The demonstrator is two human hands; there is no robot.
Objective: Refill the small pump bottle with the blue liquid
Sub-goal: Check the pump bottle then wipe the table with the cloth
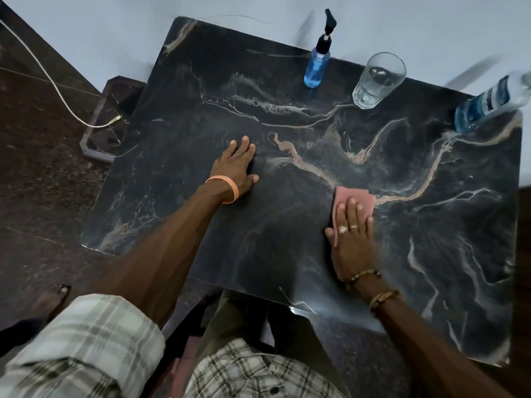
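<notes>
Nearest to me, at 5 o'clock on the black marble-patterned tabletop (pixel 431 231), my right hand (pixel 355 242) lies palm down with its fingers straight, pressing flat on a small pink folded cloth (pixel 360 196). It grasps nothing, and the cloth shows past my fingertips and beside my thumb. That hand wears rings on two fingers and beaded bracelets at the wrist. Further out, at 9 o'clock, my left hand (pixel 235 165) rests flat on the bare stone, fingers extended and close together, thumb out to the side, also released, with an orange rubber wristband (pixel 230 191) round the wrist. At the far right corner, 2 o'clock, stands the large clear plastic bottle with a blue-and-white label (pixel 488 103); blue liquid shows in its lower part and its top runs off the picture's edge. At 1 o'clock sits a clear glass tumbler (pixel 376 81), upright. Farthest, at 12 o'clock by the back edge, stands the small clear pump bottle (pixel 317 64), black pump head fitted, blue liquid filling most of it, well apart from both hands.
</notes>
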